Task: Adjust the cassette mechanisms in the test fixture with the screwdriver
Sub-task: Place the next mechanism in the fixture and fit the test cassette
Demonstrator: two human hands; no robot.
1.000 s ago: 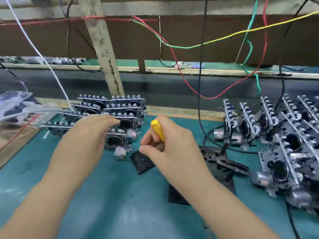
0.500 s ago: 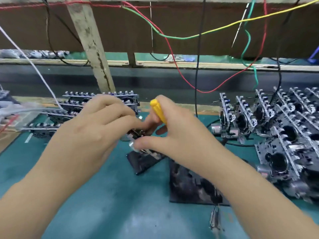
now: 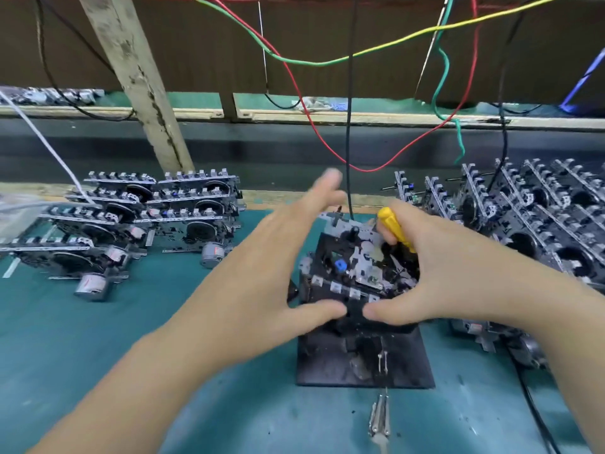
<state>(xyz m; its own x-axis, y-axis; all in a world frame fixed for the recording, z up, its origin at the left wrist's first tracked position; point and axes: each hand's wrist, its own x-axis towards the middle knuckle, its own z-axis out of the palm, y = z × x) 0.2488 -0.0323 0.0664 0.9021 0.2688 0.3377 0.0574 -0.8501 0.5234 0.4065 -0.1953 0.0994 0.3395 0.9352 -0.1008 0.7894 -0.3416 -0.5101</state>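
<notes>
One cassette mechanism (image 3: pixel 355 267) sits in the test fixture (image 3: pixel 363 358) mid-counter. My left hand (image 3: pixel 262 276) is spread wide against it, right hand (image 3: pixel 458 273) grips the screwdriver (image 3: pixel 394 228). Adjusting looks unstarted, with piles both sides waiting.

Your cassette mechanism (image 3: pixel 353 257), grey metal with a blue hub, sits on the black test fixture (image 3: pixel 363 355) at center frame. The yellow-handled screwdriver (image 3: pixel 394 229) slants over its 2 o'clock corner. More mechanisms are stacked at 9 o'clock (image 3: pixel 131 224) and 3 o'clock (image 3: pixel 530 217).
</notes>
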